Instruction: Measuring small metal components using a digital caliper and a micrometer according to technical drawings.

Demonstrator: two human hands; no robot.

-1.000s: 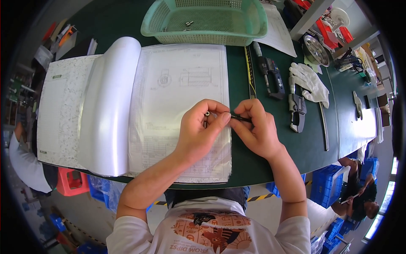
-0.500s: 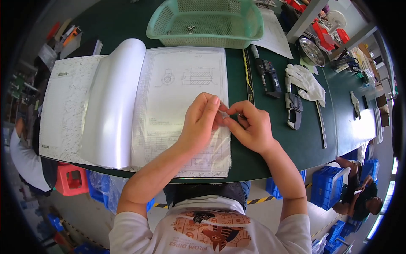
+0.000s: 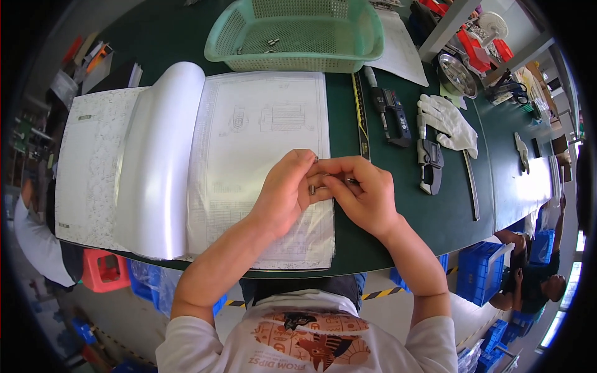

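Observation:
My left hand is curled above the open drawing binder, its thumb up and a small metal cylinder lying against its fingers. Another bit of metal shows at its thumb tip. Close against it, my right hand reaches a bent forefinger to the left thumb. A dark metal piece shows inside the curled fingers of that right hand. Whether its fingertips pinch a further part is hard to see. Just beyond the binder stands a green plastic basket with several small metal parts in it.
To the right of the binder lie a tape-like ruler, two digital micrometers and a white glove. Farther right is a metal bowl of parts. Other people are at the left and right edges; blue crates stand on the floor.
My hands have shifted slightly nearer to me. The left fingers have loosened, so a metal cylinder now shows against them. The person at the far right has raised an arm.

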